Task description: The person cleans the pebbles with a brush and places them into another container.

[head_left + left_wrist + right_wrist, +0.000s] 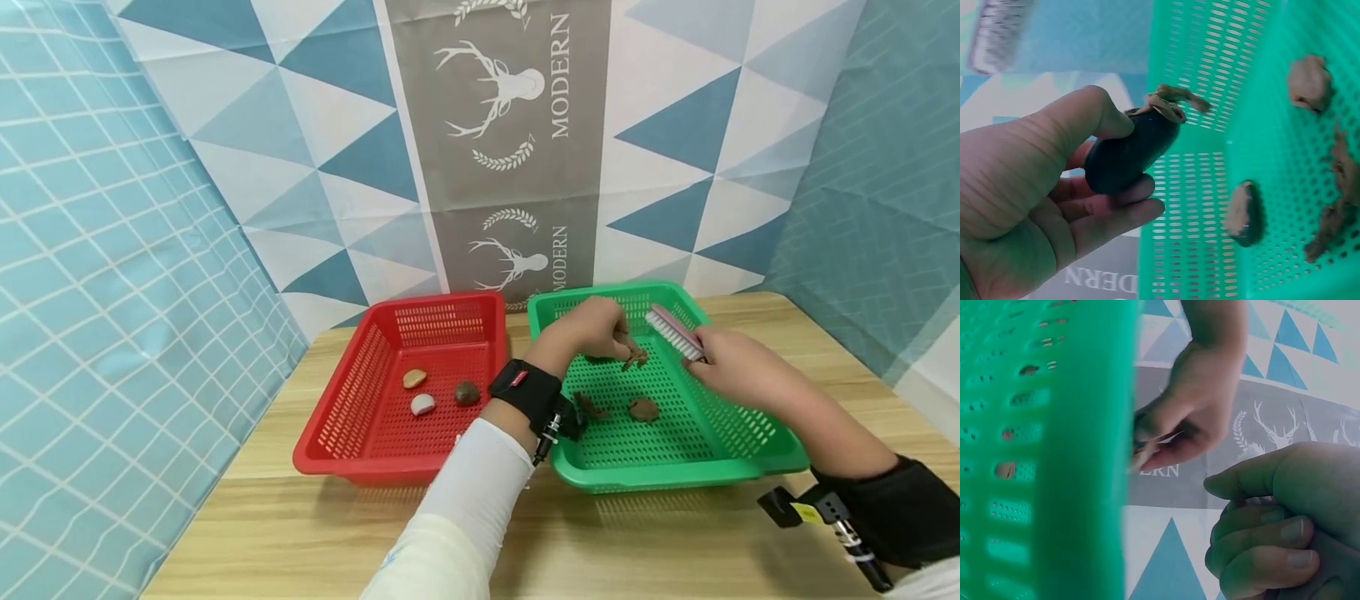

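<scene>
My left hand [600, 328] is over the green basket [675, 477], pinching a smooth dark stone [1132, 153] between thumb and fingers. A twisted strip of brown clay-like stuff [1172, 103] clings to the stone's end. My right hand [735, 364], above the basket's right side, grips a scrub brush [677, 332] with a pink back and white bristles. The bristles face the left hand, apart from the stone. On the basket floor lie a brown lump [643, 409], a ragged brown piece [588, 406] and a dark stone partly coated in brown [1245, 214].
Left of the green basket stands a red basket [360, 465] on the wooden table [247, 533]. It holds a yellowish stone [414, 378], a whitish stone [422, 404] and a dark brown stone [467, 392]. A patterned cloth [337, 142] hangs behind both baskets.
</scene>
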A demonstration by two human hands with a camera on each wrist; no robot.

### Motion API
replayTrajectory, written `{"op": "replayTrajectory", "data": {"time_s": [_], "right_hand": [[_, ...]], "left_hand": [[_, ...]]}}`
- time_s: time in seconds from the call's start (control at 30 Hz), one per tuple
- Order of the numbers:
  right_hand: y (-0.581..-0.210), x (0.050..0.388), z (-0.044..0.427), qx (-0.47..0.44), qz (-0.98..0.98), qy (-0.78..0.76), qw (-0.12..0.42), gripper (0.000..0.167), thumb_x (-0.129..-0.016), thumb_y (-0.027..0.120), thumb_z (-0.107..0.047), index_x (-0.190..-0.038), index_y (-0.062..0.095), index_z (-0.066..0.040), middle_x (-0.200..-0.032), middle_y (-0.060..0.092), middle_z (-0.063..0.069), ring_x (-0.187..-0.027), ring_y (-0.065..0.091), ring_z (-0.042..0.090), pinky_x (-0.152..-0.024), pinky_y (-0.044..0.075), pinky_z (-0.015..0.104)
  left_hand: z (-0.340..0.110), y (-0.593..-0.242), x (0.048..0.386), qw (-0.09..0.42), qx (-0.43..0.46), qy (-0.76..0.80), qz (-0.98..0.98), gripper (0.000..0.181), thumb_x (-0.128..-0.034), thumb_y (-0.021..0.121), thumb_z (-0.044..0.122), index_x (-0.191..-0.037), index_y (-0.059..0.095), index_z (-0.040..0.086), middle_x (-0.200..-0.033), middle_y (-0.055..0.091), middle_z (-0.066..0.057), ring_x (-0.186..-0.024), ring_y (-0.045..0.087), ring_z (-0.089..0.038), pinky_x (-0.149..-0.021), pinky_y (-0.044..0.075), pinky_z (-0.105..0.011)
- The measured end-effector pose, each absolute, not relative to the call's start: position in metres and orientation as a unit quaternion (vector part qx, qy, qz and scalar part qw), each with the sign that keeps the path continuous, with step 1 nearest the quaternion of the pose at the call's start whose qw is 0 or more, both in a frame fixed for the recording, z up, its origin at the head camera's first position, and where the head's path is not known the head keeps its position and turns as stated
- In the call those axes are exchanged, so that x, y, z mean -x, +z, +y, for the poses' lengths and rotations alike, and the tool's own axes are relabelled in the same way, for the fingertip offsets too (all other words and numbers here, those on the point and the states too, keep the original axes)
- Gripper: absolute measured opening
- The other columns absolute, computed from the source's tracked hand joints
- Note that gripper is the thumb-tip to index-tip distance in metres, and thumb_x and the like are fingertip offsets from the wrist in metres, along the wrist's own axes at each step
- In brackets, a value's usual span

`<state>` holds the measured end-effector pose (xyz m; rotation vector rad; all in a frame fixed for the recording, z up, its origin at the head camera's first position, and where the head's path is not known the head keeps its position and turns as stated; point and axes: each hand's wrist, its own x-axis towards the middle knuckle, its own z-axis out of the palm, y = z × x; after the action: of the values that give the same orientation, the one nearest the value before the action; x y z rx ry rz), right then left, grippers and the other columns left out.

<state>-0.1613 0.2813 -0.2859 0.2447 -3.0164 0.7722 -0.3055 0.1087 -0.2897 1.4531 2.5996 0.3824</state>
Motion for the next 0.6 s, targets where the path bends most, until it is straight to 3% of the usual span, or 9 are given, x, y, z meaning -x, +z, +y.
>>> {"op": "replayTrajectory", "data": {"time_s": [0.1, 0.2, 0.27, 0.33, 0.6], "right_hand": [[-0.285, 0.162, 0.282, -0.074, -0.968, 0.237, 0.017, 0.028, -0.098, 0.051, -0.009, -0.106, 0.045, 0.018, -0.072, 0.050, 0.013, -0.053, 0.043, 0.018, -0.045, 0.039, 0.033], [-0.283, 0.163, 0.281, -0.070, -0.971, 0.228, 0.027, 0.029, -0.098, 0.050, -0.008, -0.107, 0.044, 0.019, -0.073, 0.050, 0.014, -0.052, 0.044, 0.018, -0.045, 0.039, 0.033], [-0.282, 0.163, 0.281, -0.068, -0.971, 0.227, 0.035, 0.029, -0.098, 0.049, -0.008, -0.107, 0.043, 0.019, -0.073, 0.050, 0.014, -0.052, 0.044, 0.019, -0.045, 0.039, 0.033], [-0.279, 0.163, 0.280, -0.064, -0.970, 0.231, 0.043, 0.029, -0.098, 0.048, -0.009, -0.107, 0.043, 0.019, -0.073, 0.050, 0.014, -0.052, 0.044, 0.019, -0.044, 0.039, 0.033], [-0.267, 0.162, 0.266, -0.059, -0.965, 0.247, 0.069, 0.025, -0.098, 0.045, -0.009, -0.108, 0.040, 0.013, -0.073, 0.046, 0.014, -0.052, 0.043, 0.020, -0.046, 0.038, 0.034]], "left_hand": [[0.101, -0.280, 0.303, 0.047, -0.498, 0.167, 0.849, 0.028, -0.0924, 0.065, 0.014, -0.067, 0.054, 0.014, -0.062, 0.037, 0.002, -0.057, 0.027, -0.010, -0.058, 0.025, -0.023], [0.094, -0.272, 0.301, 0.023, -0.497, 0.209, 0.842, 0.007, -0.0917, 0.065, 0.014, -0.088, 0.071, 0.012, -0.072, 0.052, 0.004, -0.064, 0.039, -0.007, -0.062, 0.031, -0.019], [0.090, -0.267, 0.298, 0.016, -0.485, 0.251, 0.837, 0.020, -0.0907, 0.068, 0.015, -0.110, 0.072, 0.010, -0.086, 0.063, 0.005, -0.072, 0.051, -0.004, -0.067, 0.039, -0.015], [0.086, -0.264, 0.295, 0.017, -0.469, 0.298, 0.832, 0.031, -0.0894, 0.071, 0.015, -0.120, 0.068, 0.008, -0.094, 0.066, 0.003, -0.079, 0.057, -0.006, -0.070, 0.045, -0.016], [0.074, -0.256, 0.284, 0.112, -0.438, 0.456, 0.766, 0.031, -0.0859, 0.076, 0.012, -0.115, 0.068, 0.004, -0.094, 0.070, -0.001, -0.087, 0.065, -0.008, -0.078, 0.053, -0.022]]}}
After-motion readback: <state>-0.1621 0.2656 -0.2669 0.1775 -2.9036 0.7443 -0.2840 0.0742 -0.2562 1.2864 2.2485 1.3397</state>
